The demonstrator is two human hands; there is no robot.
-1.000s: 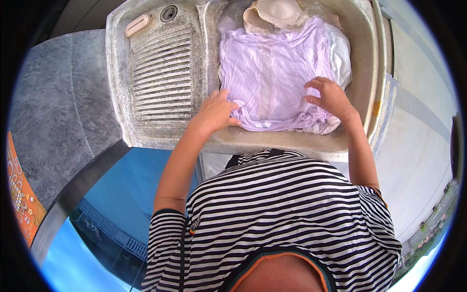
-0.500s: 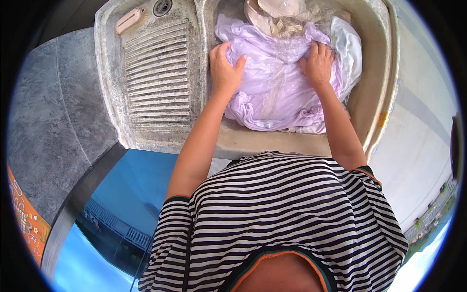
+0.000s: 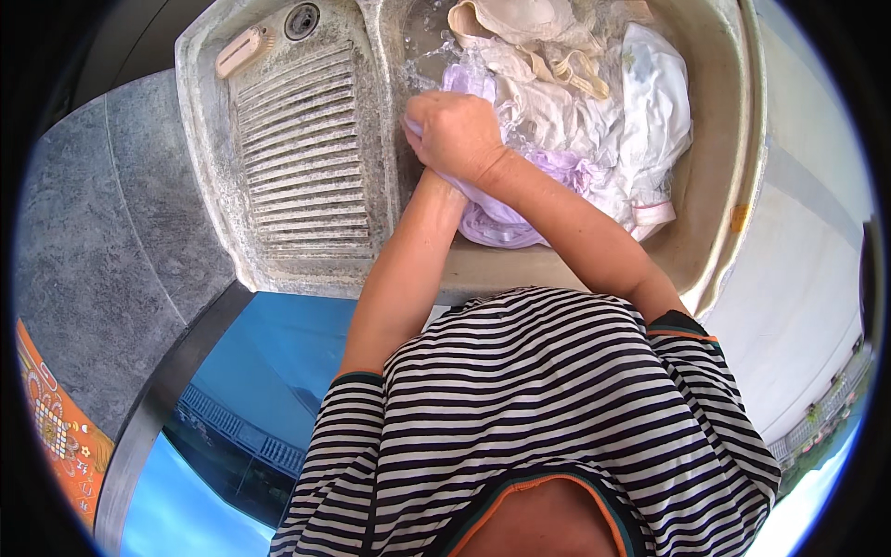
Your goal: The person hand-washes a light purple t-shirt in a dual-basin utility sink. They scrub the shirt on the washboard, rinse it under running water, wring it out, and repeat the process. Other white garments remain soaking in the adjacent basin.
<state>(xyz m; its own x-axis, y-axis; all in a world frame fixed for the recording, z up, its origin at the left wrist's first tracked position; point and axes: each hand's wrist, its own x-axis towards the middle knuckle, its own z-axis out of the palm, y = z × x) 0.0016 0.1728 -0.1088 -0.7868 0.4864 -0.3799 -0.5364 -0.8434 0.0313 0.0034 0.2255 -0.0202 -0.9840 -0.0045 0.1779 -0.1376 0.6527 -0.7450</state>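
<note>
My right hand (image 3: 457,132) has crossed to the left side of the deep basin, its fingers closed round a bunched lavender garment (image 3: 501,221). Directly under it is my left hand, its fingers hidden; only the left wrist (image 3: 438,190) and forearm show. The lavender cloth passes between the two and trails down beside my wrists, wet and folded. To the right a white garment (image 3: 654,97) lies in the water, with pale, cream-coloured wet cloth (image 3: 548,111) next to it. Beige straps and a cupped piece like a bra (image 3: 520,23) lie at the far end.
A ribbed washboard (image 3: 302,176) is moulded into the left side of the stone sink (image 3: 710,186). A pale pink scrubbing brush (image 3: 241,53) rests at its far corner beside a drain (image 3: 302,20). A grey counter (image 3: 93,223) adjoins on the left.
My right hand has moved left across the basin and closed over my left hand. The spread lavender garment is gathered up, uncovering the pale clothes beneath. Water splashes near the far left.
</note>
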